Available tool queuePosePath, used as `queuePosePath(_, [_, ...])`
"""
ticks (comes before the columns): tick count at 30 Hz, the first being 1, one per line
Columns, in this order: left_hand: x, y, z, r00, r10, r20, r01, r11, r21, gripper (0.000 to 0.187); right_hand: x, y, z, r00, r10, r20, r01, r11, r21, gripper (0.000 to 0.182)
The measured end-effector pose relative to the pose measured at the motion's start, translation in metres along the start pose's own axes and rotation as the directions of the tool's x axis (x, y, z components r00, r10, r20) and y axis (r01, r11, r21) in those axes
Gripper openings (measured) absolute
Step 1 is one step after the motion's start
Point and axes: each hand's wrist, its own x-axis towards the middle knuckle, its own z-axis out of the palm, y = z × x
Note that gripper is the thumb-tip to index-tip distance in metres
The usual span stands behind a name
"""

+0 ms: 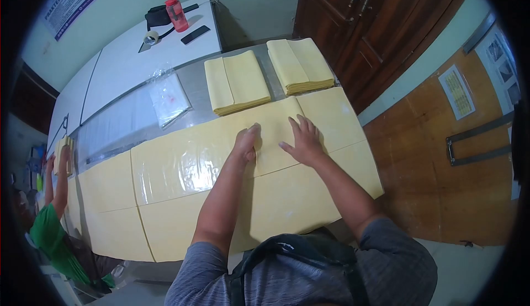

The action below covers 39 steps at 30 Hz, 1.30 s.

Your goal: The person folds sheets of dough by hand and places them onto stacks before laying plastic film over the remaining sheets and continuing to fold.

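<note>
The short-sleeved shirt (298,284) is grey — the apron (323,252) dark.

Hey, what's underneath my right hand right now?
Pale yellow sheet material shows all around your right hand. The patch directly beneath the palm is hidden by the hand, and the material covers whatever lies below it, so I can't tell what's there.

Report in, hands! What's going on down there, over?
Left hand and right hand on yellow sheet, right fingers spread. Two folded yellow stacks just beyond. Only sheet between hands. Over.
</note>
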Motion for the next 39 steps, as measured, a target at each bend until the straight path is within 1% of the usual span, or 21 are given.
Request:
queuePosePath(3, [0.006,0.008,-0.016,1.0,0.001,-0.013,0.001,0.983,0.186,0.043,-0.006,0.007,0.001,0.99,-0.076,0.12,0.096,0.982,-0.165,0.096])
queuePosePath(7, [0.0,0.015,-0.014,0.997,0.04,-0.067,-0.018,0.952,0.305,0.045,-0.005,0.012,0.011,0.977,-0.096,0.192,0.136,0.969,-0.206,0.1])
queuePosePath(9, [-0.015,0.017,-0.003,0.859,0.472,-0.196,-0.234,0.703,0.671,0.044,-0.005,0.016,0.011,0.972,-0.106,0.211,0.155,0.961,-0.228,0.102])
queuePosePath(10, [-0.019,0.016,0.002,0.857,0.475,-0.201,-0.23,0.7,0.676,0.044,0.0,0.018,0.012,0.971,-0.114,0.211,0.16,0.962,-0.221,0.102])
queuePosePath(12, [-0.027,0.01,0.011,0.543,0.839,0.008,-0.318,0.197,0.927,0.064,0.016,0.024,0.015,0.974,-0.15,0.173,0.184,0.961,-0.207,0.103])
queuePosePath(13, [-0.021,0.006,0.007,0.735,0.648,0.199,-0.334,0.091,0.938,0.082,0.031,0.025,0.015,0.97,-0.159,0.183,0.195,0.96,-0.199,0.103])
queuePosePath(15, [-0.024,-0.009,0.015,0.783,0.547,0.296,-0.283,-0.11,0.953,0.088,0.068,0.027,0.013,0.987,-0.141,0.071,0.153,0.968,-0.198,0.103])
queuePosePath(19, [-0.03,-0.003,0.02,0.864,0.449,0.229,-0.223,-0.067,0.972,0.092,0.065,0.032,0.022,0.987,-0.144,0.066,0.154,0.97,-0.189,0.103])
queuePosePath(25, [-0.024,-0.012,0.015,0.791,0.552,0.264,-0.238,-0.12,0.964,0.086,0.013,0.038,0.017,0.989,-0.095,0.114,0.111,0.982,-0.15,0.1])
queuePosePath(27, [-0.015,-0.014,0.007,0.689,0.722,0.061,-0.414,0.323,0.851,0.074,0.022,0.031,0.013,0.996,-0.087,-0.012,0.088,0.995,0.046,0.094])
queuePosePath(28, [-0.02,-0.01,0.002,0.684,0.727,0.056,-0.411,0.321,0.853,0.074,0.034,0.036,0.026,0.995,-0.096,-0.015,0.097,0.994,0.047,0.094])
queuePosePath(29, [-0.028,-0.006,-0.003,0.721,0.64,-0.266,-0.396,0.695,0.601,0.068,0.05,0.051,0.052,0.978,0.022,-0.208,0.098,0.831,0.548,0.093])
queuePosePath(30, [-0.036,-0.004,-0.009,0.754,0.415,-0.51,-0.361,0.909,0.206,0.063,0.062,0.06,0.065,0.928,0.221,-0.299,0.182,0.431,0.884,0.093])
queuePosePath(31, [-0.041,-0.005,-0.012,0.75,0.417,-0.513,-0.364,0.908,0.207,0.063,0.065,0.06,0.051,0.877,0.444,-0.185,0.048,0.301,0.952,0.083])
queuePosePath(33, [-0.052,-0.014,-0.009,0.912,0.261,-0.317,-0.222,0.963,0.153,0.067,0.063,0.064,0.035,0.87,0.484,-0.096,-0.131,0.413,0.901,0.063])
queuePosePath(34, [-0.064,-0.007,-0.001,0.92,0.288,-0.264,-0.228,0.944,0.238,0.073,0.062,0.071,0.035,0.873,0.479,-0.096,-0.129,0.416,0.9,0.063])
queuePosePath(35, [-0.064,-0.009,0.002,0.918,0.292,-0.267,-0.232,0.944,0.234,0.073,0.062,0.078,0.033,0.907,0.421,0.004,-0.205,0.433,0.878,0.049])
queuePosePath(36, [-0.061,-0.012,0.004,0.909,0.349,-0.227,-0.257,0.9,0.353,0.075,0.063,0.08,0.032,0.926,0.363,0.105,-0.275,0.456,0.847,0.038])
queuePosePath(37, [-0.062,-0.011,0.008,0.899,0.399,-0.181,-0.28,0.841,0.463,0.078,0.062,0.072,0.023,0.928,0.359,0.1,-0.27,0.462,0.845,0.038])
queuePosePath(38, [-0.062,-0.009,0.01,0.898,0.401,-0.182,-0.284,0.843,0.458,0.078,0.059,0.067,0.012,0.92,0.332,0.206,-0.377,0.614,0.694,0.037])
queuePosePath(39, [-0.066,0.001,0.014,0.921,0.376,-0.104,-0.232,0.742,0.629,0.08,0.056,0.057,-0.002,0.893,0.326,0.312,-0.446,0.742,0.501,0.037])
